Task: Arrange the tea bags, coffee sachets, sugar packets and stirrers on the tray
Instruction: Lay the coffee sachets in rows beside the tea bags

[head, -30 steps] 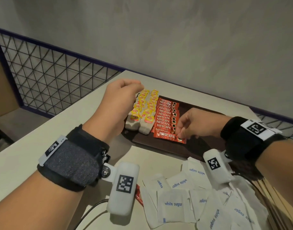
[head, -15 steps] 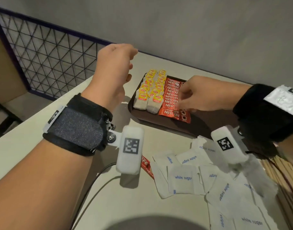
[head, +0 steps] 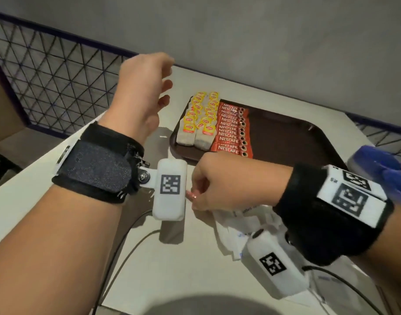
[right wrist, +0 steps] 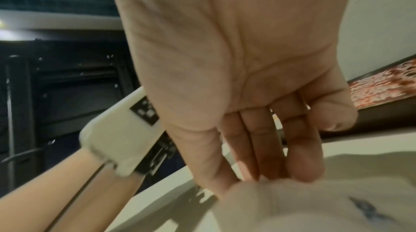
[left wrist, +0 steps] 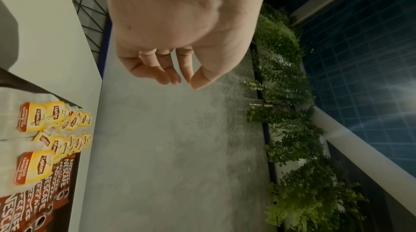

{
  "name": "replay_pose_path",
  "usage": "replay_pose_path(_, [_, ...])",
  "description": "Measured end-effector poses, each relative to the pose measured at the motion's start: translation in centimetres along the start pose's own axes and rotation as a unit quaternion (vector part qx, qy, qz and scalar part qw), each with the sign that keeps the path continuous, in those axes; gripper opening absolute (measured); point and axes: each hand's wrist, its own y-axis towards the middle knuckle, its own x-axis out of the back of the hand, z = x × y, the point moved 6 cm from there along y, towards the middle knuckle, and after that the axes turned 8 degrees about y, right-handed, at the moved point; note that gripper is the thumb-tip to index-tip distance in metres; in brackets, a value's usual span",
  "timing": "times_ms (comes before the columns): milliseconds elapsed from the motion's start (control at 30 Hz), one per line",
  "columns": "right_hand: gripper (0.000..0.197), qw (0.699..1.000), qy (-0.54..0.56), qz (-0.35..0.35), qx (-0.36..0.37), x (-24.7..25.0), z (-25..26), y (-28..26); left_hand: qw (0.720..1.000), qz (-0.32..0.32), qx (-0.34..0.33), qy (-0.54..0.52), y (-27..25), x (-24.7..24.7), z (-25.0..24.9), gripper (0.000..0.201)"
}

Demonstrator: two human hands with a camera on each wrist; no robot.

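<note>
Sugar packets: loose white heap on the table, just in front of the tray, none on it yet. The right hand has come off the coffee sachets, where it was half a second ago, and dropped to the near-left edge of the heap. Its fingers are curled, tips down against the top packet. The head view shows something pinkish-red at the fingertips, perhaps the stray sachet seen earlier beside the heap; the wrist view is too blurred to settle it, so what it grasps, if anything, I cannot tell.

Tray: two rows of tea bags at the left end, the red sachets shingled in one column touching them, the rest of the brown surface bare (room for sugar and stirrers).

Left hand: raised off the table, left of the tea bags, higher than a second ago, fingers loosely curled, thumb near the forefinger, holding nothing.

Judgement: coffee column is nearly or wholly finished and work is shifting to the pile in front of the tray. Stirrers are out of view now.
</note>
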Motion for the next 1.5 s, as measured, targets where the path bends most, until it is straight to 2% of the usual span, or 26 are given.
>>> replay_pose_path(67, [0.016,0.992,0.111,-0.046,-0.023,1.1,-1.1,-0.4,1.000,0.020,0.007,0.005,-0.2,-0.5,0.1,0.007])
replay_pose_path(100, [0.017,0.979,0.187,-0.074,-0.036,1.7,-1.7,-0.7,0.999,0.031,0.011,0.009,-0.3,-0.8,0.3,0.007])
replay_pose_path(167, [0.017,0.932,0.334,-0.127,-0.053,2.7,-3.2,-1.7,0.998,0.059,0.020,0.019,-0.6,-1.6,0.5,0.007])
replay_pose_path(233, [0.016,0.869,0.463,-0.167,-0.042,3.1,-4.6,-2.7,0.994,0.095,0.024,0.040,-1.2,-2.4,0.8,0.005])
replay_pose_path(267, [0.016,0.829,0.529,-0.180,-0.032,3.1,-5.3,-3.1,0.991,0.121,0.026,0.056,-1.6,-3.0,0.9,0.004])
replay_pose_path(367, [0.015,0.705,0.670,-0.232,-0.004,2.5,-7.1,-4.2,0.966,0.240,0.037,0.086,-3.5,-5.0,1.2,0.010])
replay_pose_path(433, [0.020,0.663,0.698,-0.271,-0.002,2.1,-8.3,-5.0,0.945,0.313,0.037,0.091,-5.1,-6.2,1.3,0.018])
replay_pose_path(500, [0.024,0.652,0.700,-0.289,0.002,2.0,-8.9,-5.6,0.929,0.359,0.033,0.085,-6.5,-7.2,1.4,0.025])
replay_pose_path(567, [0.025,0.650,0.704,-0.287,0.020,2.1,-8.9,-6.2,0.925,0.368,0.039,0.087,-7.3,-7.8,1.9,0.041])
replay_pose_path(600, [0.024,0.653,0.699,-0.290,0.030,2.1,-8.8,-6.4,0.926,0.363,0.041,0.093,-7.6,-8.0,2.1,0.048])
replay_pose_path(700, [0.020,0.688,0.645,-0.329,0.051,2.3,-8.6,-6.8,0.929,0.351,0.016,0.118,-8.1,-8.4,2.8,0.067])
replay_pose_path(733, [0.019,0.693,0.636,-0.336,0.053,2.2,-8.7,-6.8,0.932,0.341,0.000,0.125,-8.0,-8.6,3.0,0.067])
replay_pose_path(800, [0.018,0.689,0.642,-0.335,0.045,2.1,-8.9,-6.8,0.941,0.319,-0.017,0.114,-7.6,-9.0,3.3,0.049])
replay_pose_path(867, [0.017,0.666,0.678,-0.311,0.025,1.8,-9.2,-6.5,0.947,0.306,-0.022,0.100,-7.4,-9.3,3.4,0.038])
replay_pose_path(1000, [0.017,0.567,0.777,-0.273,0.014,1.7,-10.2,-6.2,0.951,0.297,-0.007,0.085,-7.9,-9.7,3.1,0.029])
replay_pose_path(1067, [0.018,0.552,0.782,-0.288,0.022,2.0,-10.9,-6.5,0.947,0.311,-0.001,0.077,-8.2,-10.0,3.1,0.026])
replay_pose_path(1267, [0.018,0.574,0.751,-0.326,0.032,3.0,-11.9,-7.4,0.956,0.285,-0.013,0.067,-8.1,-9.7,3.0,0.014])
replay_pose_path(1333, [0.015,0.577,0.740,-0.345,0.025,3.2,-12.3,-7.6,0.959,0.276,-0.015,0.067,-7.7,-9.4,2.8,0.022])
replay_pose_path(1400, [0.014,0.592,0.714,-0.375,0.011,3.4,-12.7,-7.9,0.960,0.269,-0.019,0.081,-7.6,-9.2,2.7,0.032])
replay_pose_path(1500, [0.015,0.603,0.694,-0.394,0.007,3.5,-13.1,-8.2,0.958,0.266,-0.027,0.100,-7.6,-8.9,2.7,0.031])
